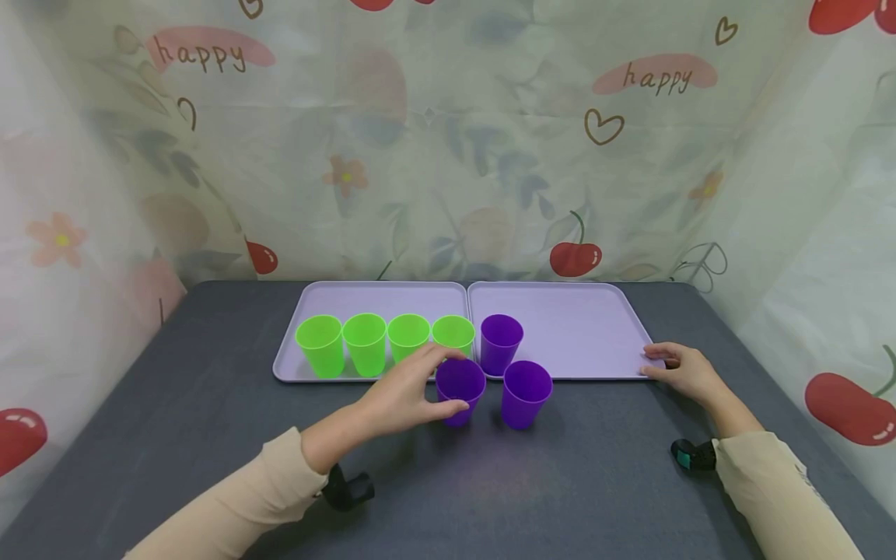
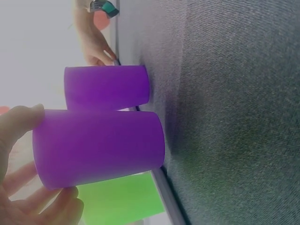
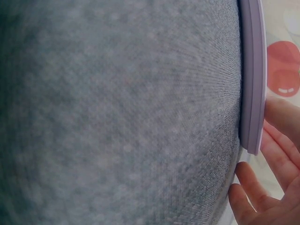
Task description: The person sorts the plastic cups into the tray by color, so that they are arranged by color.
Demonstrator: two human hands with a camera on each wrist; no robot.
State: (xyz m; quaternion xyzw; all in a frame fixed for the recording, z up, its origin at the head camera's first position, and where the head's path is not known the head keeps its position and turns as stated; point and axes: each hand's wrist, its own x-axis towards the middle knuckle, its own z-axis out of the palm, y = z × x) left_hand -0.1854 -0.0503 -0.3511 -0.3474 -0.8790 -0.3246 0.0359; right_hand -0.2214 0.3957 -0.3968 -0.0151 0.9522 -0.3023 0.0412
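Observation:
My left hand (image 1: pixel 402 389) holds a purple cup (image 2: pixel 101 147) near its rim, thumb on one side and fingers on the other. That cup stands upright in front of the trays. Just right of it is a second purple cup (image 1: pixel 526 397), also upright. A third purple cup (image 1: pixel 500 346) stands on the right lilac tray (image 1: pixel 567 330), by its left edge. At that tray's front right corner, my right hand (image 1: pixel 682 377) pinches the rim between thumb and fingers. Several green cups (image 1: pixel 365 346) stand in a row along the front of the left lilac tray (image 1: pixel 385 295).
Both trays lie side by side toward the back of the dark grey cloth-covered table (image 1: pixel 560 490). A patterned curtain (image 1: pixel 434 155) hangs behind and along the sides. A thin looped cord (image 1: pixel 703 264) shows at the back right corner.

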